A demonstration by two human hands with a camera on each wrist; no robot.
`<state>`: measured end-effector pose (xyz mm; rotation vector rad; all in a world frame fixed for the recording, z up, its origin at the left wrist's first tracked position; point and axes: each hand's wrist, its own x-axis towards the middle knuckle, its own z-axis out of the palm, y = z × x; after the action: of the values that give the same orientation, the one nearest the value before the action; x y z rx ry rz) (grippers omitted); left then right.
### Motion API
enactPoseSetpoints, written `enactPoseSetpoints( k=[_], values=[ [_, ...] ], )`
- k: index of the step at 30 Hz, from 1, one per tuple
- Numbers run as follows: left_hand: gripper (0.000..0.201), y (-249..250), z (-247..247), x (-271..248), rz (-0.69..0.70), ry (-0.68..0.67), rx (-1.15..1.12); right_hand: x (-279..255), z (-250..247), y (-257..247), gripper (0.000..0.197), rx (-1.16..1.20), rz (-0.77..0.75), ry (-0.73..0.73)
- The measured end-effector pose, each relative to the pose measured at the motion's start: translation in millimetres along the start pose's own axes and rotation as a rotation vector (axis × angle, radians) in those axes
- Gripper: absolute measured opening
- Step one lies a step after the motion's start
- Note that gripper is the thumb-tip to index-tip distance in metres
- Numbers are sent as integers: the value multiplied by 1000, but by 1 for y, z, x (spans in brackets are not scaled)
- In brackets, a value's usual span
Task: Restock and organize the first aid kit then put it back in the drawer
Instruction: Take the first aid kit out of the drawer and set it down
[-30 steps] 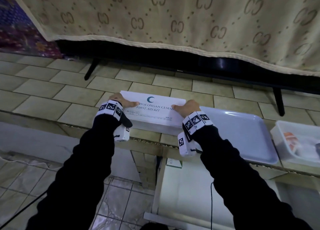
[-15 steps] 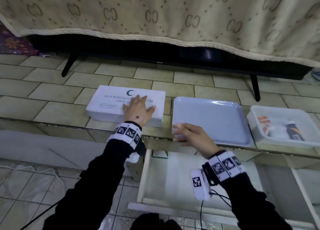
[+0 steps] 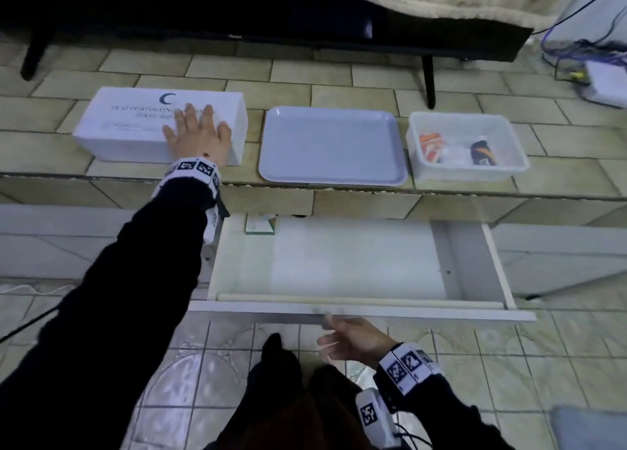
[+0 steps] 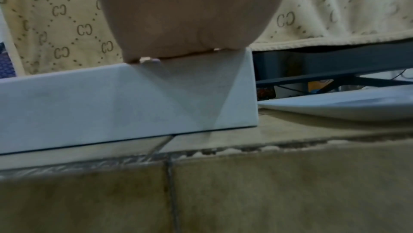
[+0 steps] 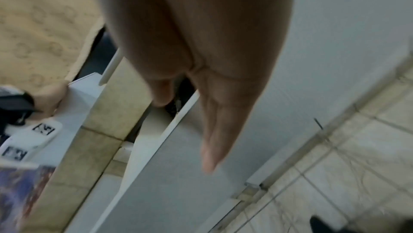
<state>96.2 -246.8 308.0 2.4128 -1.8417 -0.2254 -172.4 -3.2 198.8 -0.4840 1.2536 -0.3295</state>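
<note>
The white first aid kit box [image 3: 125,124] lies shut at the left of the tiled ledge. My left hand [image 3: 198,129] rests flat on its lid with fingers spread; in the left wrist view the palm [image 4: 190,16] presses on the box [image 4: 111,104] top edge. Below the ledge the white drawer [image 3: 356,263] stands pulled out, nearly bare inside. My right hand [image 3: 342,337] hangs at the drawer's front panel, thumb at its lip, fingers loose and holding nothing. In the right wrist view the fingers [image 5: 214,122] lie straight before the panel [image 5: 324,51].
A pale blue tray [image 3: 332,175] sits right of the kit, then a clear tub [image 3: 437,175] with small supplies. A small card [image 3: 259,224] lies at the drawer's back left. A dark TV on thin legs [image 3: 429,80] stands behind; cables [image 3: 576,53] at far right.
My right hand dropped from the tray's front edge down to the drawer front, and more of the open drawer shows. The left hand stays flat on the kit.
</note>
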Motion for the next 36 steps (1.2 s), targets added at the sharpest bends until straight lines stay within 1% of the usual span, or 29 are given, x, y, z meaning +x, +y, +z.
enactPoseSetpoints(
  k=[1, 2, 3, 7, 12, 17, 24, 28, 31, 36],
  values=[
    [57, 1, 2, -1, -6, 15, 3, 3, 0, 3, 36, 53, -13, 94],
    [57, 2, 3, -1, -11, 26, 3, 7, 0, 4, 34, 109, -27, 154],
    [57, 3, 4, -1, -14, 35, 1, 10, 1, 3, 34, 153, -35, 181],
    [57, 4, 7, -1, -11, 68, -6, 20, 3, -1, 37, 203, -39, 208],
    [56, 3, 7, 0, -12, 88, -35, 35, 2, -19, 35, 237, -66, 265],
    [55, 2, 10, 1, -5, 111, -51, 58, 1, -45, 41, 333, -153, 345],
    [54, 2, 14, 3, -7, 152, -84, 87, -5, -76, 40, 159, -272, 443],
    [53, 2, 15, 3, -5, 183, -102, 101, -8, -102, 42, 151, -260, 461],
    [52, 3, 15, 3, -3, 202, -109, 108, -11, -123, 40, 173, -221, 423],
    [52, 3, 15, 2, -6, 196, -122, 116, -18, -140, 33, -9, -207, 396]
  ],
)
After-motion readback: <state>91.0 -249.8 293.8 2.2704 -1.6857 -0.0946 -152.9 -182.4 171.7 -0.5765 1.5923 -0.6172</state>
